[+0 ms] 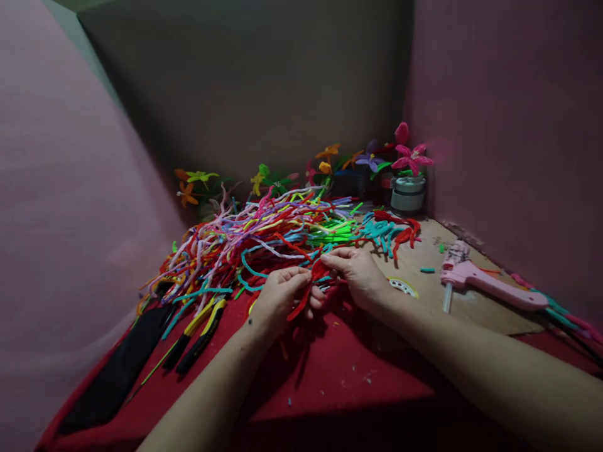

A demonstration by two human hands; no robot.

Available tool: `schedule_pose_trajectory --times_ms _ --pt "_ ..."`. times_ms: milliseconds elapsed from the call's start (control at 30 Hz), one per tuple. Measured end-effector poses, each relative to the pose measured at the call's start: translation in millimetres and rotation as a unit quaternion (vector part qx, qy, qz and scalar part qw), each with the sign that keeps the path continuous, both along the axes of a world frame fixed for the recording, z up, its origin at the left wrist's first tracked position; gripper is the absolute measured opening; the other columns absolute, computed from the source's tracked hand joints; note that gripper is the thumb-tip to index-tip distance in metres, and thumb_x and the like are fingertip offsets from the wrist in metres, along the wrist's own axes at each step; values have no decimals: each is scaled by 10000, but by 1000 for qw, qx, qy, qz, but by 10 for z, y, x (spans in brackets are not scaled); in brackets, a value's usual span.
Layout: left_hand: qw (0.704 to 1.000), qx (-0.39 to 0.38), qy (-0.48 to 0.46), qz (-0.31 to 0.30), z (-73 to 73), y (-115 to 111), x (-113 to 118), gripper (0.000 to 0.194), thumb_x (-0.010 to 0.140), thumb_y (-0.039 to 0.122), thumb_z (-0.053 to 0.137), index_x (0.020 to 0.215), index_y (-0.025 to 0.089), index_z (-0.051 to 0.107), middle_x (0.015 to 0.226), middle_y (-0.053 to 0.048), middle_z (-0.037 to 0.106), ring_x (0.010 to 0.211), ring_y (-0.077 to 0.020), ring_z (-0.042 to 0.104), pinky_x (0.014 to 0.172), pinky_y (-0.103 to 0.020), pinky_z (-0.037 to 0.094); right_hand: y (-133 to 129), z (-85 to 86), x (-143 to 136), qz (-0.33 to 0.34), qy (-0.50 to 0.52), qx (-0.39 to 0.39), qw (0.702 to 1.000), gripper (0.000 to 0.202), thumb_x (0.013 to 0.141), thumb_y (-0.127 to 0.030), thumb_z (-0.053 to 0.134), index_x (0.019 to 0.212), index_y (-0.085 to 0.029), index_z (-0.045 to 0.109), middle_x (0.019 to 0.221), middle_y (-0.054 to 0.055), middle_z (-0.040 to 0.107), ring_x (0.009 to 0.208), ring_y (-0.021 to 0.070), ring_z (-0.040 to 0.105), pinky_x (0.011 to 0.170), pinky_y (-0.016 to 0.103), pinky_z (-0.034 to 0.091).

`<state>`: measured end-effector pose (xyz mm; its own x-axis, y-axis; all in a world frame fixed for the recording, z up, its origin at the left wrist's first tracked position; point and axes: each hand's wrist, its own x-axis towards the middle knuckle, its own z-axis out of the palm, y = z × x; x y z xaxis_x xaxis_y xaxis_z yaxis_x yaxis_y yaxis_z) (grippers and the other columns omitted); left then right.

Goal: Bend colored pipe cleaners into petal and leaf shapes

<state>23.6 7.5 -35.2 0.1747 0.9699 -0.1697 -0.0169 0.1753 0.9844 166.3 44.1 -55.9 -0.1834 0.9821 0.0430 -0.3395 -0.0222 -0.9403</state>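
Note:
Between my hands is a red pipe cleaner (320, 270), bent into a petal-like loop with a tail that hangs down below my left fingers. My left hand (287, 294) pinches its lower left side between thumb and finger. At the loop's upper right, my right hand (355, 271) grips it with thumb and fingertips. Both hands are closed, just above the front of the red cloth (348, 364). Behind them lies a large heap of coloured pipe cleaners (264, 226). Some fingertips are partly hidden by the red piece.
A pink glue gun (494, 290) rests on a board (475, 317) at right, near turquoise and red pipe-cleaner pieces (384, 232). Yellow-black pliers (202, 336) and a black pouch (117, 370) lie at left. Pipe-cleaner flowers (412, 158) stand at the back, one in a jar (407, 194).

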Motion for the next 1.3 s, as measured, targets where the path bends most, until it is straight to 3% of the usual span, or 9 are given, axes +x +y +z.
schedule_pose_trajectory --times_ms 300,467,567,733,900,1033,1167,1233,1300 --pt "999 -32 -11 -11 -14 13 -27 327 745 441 538 793 118 563 594 -63 643 429 -117 542 387 -210 397 6 17 19 7 -8 2 1000 208 607 -339 680 624 -141 617 584 -3 602 493 85 481 493 229 334" --pt "996 4 90 -15 15 -14 -2 249 695 358 617 649 115 587 516 -15 605 358 -58 448 374 -176 307 2 2 -18 7 16 4 1000 204 586 -305 692 538 -140 582 492 -23 556 443 66 408 472 230 283" --pt "987 40 151 -24 58 -36 42 252 705 338 606 585 119 568 463 -2 576 353 -57 421 383 -180 295 -3 -3 -50 -6 59 -36 998 256 541 -291 713 461 -147 517 404 -44 476 396 55 336 438 230 226" --pt "990 17 133 -49 72 -39 48 266 710 349 606 579 125 549 440 11 553 334 -44 385 371 -170 252 -2 0 -65 10 114 -89 989 263 487 -278 744 476 -144 518 414 -43 478 401 62 380 434 220 257" --pt "996 -21 64 -54 21 -30 -58 214 689 337 640 687 133 573 546 5 593 375 -38 421 392 -161 277 21 -1 -42 9 97 -38 994 256 567 -308 700 507 -138 519 413 -47 460 380 44 348 399 201 227" --pt "997 32 70 1 45 57 -167 220 684 330 659 716 126 584 484 53 482 357 -9 337 365 -142 215 12 -21 -46 -12 91 -80 993 179 663 -313 565 606 -146 537 480 -37 498 367 49 377 355 188 230" --pt "994 84 46 57 267 234 -162 219 656 314 681 727 129 586 493 56 477 374 -16 372 367 -136 246 -87 -17 -88 82 -12 -85 993 123 652 -210 457 573 -146 525 434 -43 466 315 51 335 314 188 195" --pt "991 106 77 31 429 339 -48 211 659 313 674 692 129 576 462 54 468 349 -24 368 346 -144 237 -160 -5 -109 174 -91 -38 980 134 632 -177 432 536 -143 520 402 -41 455 307 55 327 324 194 222" --pt "987 110 120 -16 558 463 156 215 674 320 655 659 126 562 460 46 481 323 -21 346 324 -148 214 -230 -5 -121 265 -175 58 946 128 616 -147 425 525 -140 514 428 -37 465 372 65 396 382 191 296"
